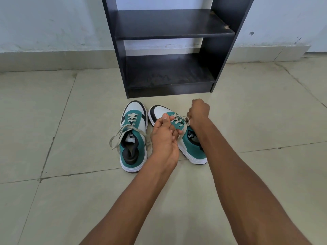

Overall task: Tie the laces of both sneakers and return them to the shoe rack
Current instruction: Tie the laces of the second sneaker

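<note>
Two sneakers, green, white and black, stand side by side on the tiled floor [70, 106], just in front of a black shoe rack [169, 50] that stands against the wall [53, 23]. Toes point toward the rack. The left sneaker [133, 137] sits upright with its laces [122, 132] untied; the loose ends trail over its left side onto the floor. The right sneaker [178, 124] is angled slightly, toe turned left, and is partly covered by both hands. The left hand [163, 137] is above the gap between the two sneakers, palm turned up, with thumb and fingertips pinching one end of the right sneaker's lace [177, 117] over the eyelets. The right hand [199, 112] is curled into a fist at the far right side of the same sneaker; a lace strand runs into it, so it appears to be gripping the other end, though the grip itself is hidden behind the fingers. Both visible shelves of the rack carry a film of dust.
</note>
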